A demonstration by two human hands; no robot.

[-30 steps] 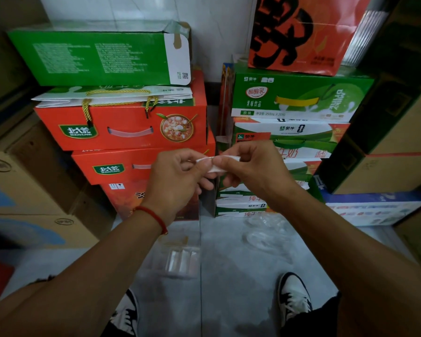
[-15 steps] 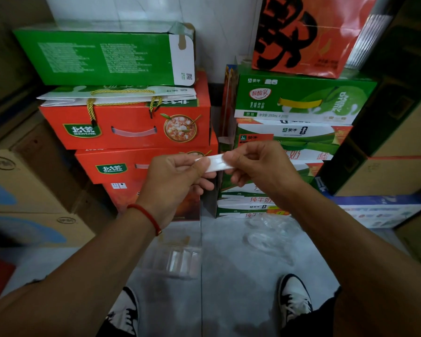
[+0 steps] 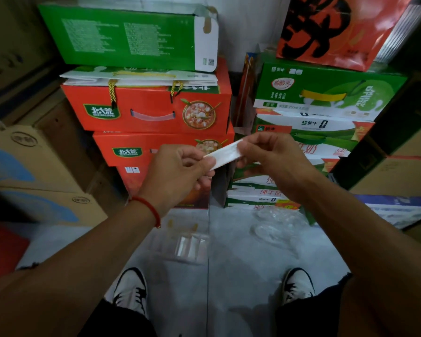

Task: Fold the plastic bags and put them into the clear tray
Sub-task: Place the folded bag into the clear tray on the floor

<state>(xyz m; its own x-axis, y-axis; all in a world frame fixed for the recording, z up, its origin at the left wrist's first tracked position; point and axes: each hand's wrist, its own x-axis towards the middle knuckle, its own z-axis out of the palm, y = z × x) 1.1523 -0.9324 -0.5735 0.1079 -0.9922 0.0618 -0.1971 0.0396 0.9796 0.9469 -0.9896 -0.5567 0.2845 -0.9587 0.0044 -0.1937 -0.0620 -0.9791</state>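
The folded plastic bag (image 3: 225, 153) is partly covered at both ends: its lower-left end sits behind the thumb and fingers of the left hand (image 3: 178, 171), and its upper-right end disappears under the fingertips of the right hand (image 3: 270, 158). Only the white middle band shows, so the full length of the strip cannot be read. The clear tray (image 3: 180, 244) on the grey floor (image 3: 253, 268) is hard to make out; its walls are nearly transparent, and pale folded pieces lie inside it, their number unclear. A loose heap of clear plastic bags (image 3: 275, 224) lies on the floor to the right of the tray, with outlines too faint to count. Both forearms are cut off by the bottom corners, and the shoes (image 3: 131, 288) are partly hidden by dark shorts.

The strip's long axis runs diagonally, from lower left to upper right, with the right end higher. It is held in the air between the two hands, in front of the stacked red cartons (image 3: 146, 110) and green cartons (image 3: 326, 93), above the floor and well apart from the tray.

Left hand: fingers curled, pinching the strip's lower-left end. Right hand: fingers curled, pinching the upper-right end. A red cord bracelet (image 3: 147, 206) circles the left wrist.
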